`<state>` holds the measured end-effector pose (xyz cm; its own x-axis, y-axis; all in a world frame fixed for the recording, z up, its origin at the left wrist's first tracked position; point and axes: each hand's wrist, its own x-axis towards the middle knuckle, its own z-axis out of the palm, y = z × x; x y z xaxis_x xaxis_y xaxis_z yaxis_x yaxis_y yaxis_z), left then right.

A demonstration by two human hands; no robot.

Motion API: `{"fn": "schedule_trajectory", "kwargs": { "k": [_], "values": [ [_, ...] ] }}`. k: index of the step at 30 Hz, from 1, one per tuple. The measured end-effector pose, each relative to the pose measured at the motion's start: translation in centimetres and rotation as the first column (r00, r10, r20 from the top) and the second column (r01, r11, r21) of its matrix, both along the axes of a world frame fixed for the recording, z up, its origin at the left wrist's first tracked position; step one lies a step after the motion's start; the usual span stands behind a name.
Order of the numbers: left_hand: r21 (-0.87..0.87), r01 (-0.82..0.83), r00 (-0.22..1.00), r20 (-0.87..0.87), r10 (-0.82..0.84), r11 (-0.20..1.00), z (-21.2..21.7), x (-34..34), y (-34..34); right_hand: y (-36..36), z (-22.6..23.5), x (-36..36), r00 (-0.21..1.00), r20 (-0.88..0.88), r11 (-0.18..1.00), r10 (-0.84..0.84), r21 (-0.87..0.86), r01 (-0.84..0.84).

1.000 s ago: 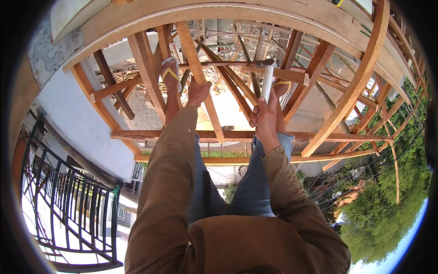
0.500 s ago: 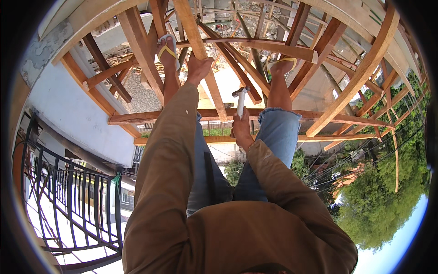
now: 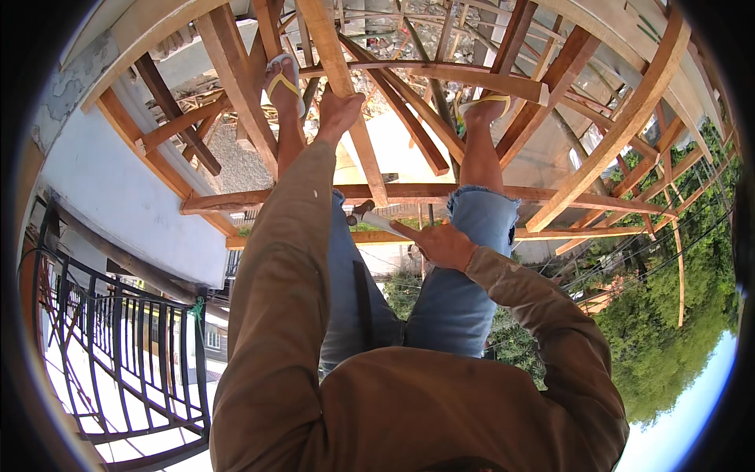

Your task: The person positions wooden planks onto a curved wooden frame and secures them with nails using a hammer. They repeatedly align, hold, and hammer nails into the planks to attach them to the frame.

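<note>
My left hand (image 3: 340, 116) is closed around a long, narrow wooden beam (image 3: 366, 153) that slants down between my legs. In my right hand (image 3: 447, 245), over my right thigh, is a hammer (image 3: 384, 223) with a pale handle, its dark metal head pointing left. The hammer head is close to the lower end of the slanted beam, and I cannot tell whether it touches anything. Behind that end runs a reddish wooden crossbeam (image 3: 440, 192). My feet, in yellow-strapped flip-flops (image 3: 285, 79), stand apart on the timber framing.
Timbers cross on every side, among them a curved-looking beam (image 3: 621, 149) at the right. Rubble (image 3: 385, 43) lies far below through the gaps. At the left are a white wall (image 3: 126, 197) and a black metal railing (image 3: 130, 346). Wires and trees (image 3: 661, 346) show at the right.
My right hand has drawn back to the right and toward me. The hammer has tipped from upright to pointing left, its head lower. My left hand stays on the beam.
</note>
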<state>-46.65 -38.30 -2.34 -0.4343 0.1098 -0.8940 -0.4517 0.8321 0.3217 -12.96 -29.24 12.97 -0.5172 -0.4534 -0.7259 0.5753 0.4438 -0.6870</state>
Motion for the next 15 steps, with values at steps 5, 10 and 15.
{"fn": "schedule_trajectory", "kwargs": {
  "k": [5,10,15],
  "values": [
    [0.014,0.001,0.998,0.056,-0.002,1.000,-1.7,0.3,-1.0,4.9,-6.1,-5.9,0.931,-0.067,0.932,0.358,-0.029,-0.360],
    [0.050,0.031,0.998,-0.061,-0.028,0.998,-4.0,2.9,-0.8,8.1,-7.3,-9.9,0.865,0.040,0.864,0.501,-0.087,-0.497],
    [0.004,0.050,0.997,0.061,-0.050,0.999,-2.2,2.6,0.8,9.1,-2.4,-8.1,0.957,0.141,0.967,0.254,-0.048,-0.250]
  ]
}}
